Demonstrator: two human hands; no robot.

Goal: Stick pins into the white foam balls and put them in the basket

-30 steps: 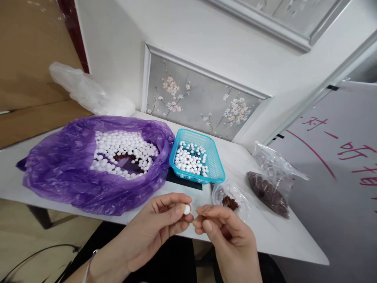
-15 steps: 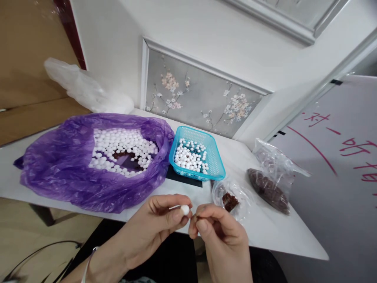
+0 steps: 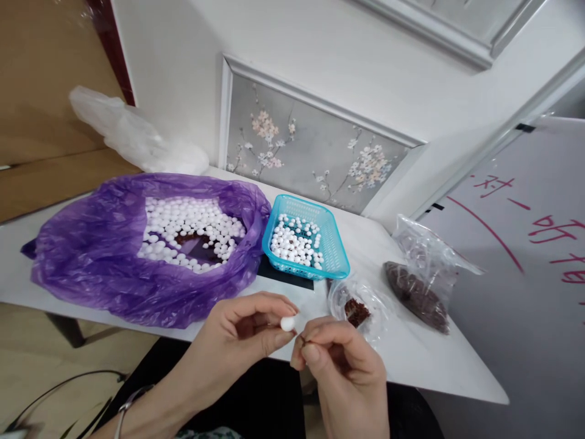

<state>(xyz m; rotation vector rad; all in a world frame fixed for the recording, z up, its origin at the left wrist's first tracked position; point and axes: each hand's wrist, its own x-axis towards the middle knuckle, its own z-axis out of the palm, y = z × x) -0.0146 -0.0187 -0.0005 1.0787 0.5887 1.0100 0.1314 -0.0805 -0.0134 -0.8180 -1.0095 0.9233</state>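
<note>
Between the thumb and fingers of my left hand (image 3: pixel 244 332) is a small white ball (image 3: pixel 287 324). Just to its right, my right hand (image 3: pixel 345 360) is closed in a pinch on a tiny brown piece (image 3: pixel 303 342), too small to name. The two hands are close together in front of the table edge. Beyond them a blue plastic basket (image 3: pixel 339 247) holds many white balls. A purple plastic bag (image 3: pixel 86 244) lies wide at the left with more white balls and some brown bits inside. Past my right hand sits a clear bag (image 3: pixel 381 305) with reddish-brown bits (image 3: pixel 356 312).
A zip bag of dark brown material (image 3: pixel 418 292) lies on the white table (image 3: pixel 461 366) at the right. Behind are a white plastic bag (image 3: pixel 137 143) and a framed flower picture (image 3: pixel 311 146). A whiteboard (image 3: pixel 503 305) stands at the right, cardboard (image 3: pixel 50 91) at the left.
My left hand's fingers have shifted around the white ball, with the thumb now lower and more of the ball showing. My right hand keeps its pinch almost in the same place.
</note>
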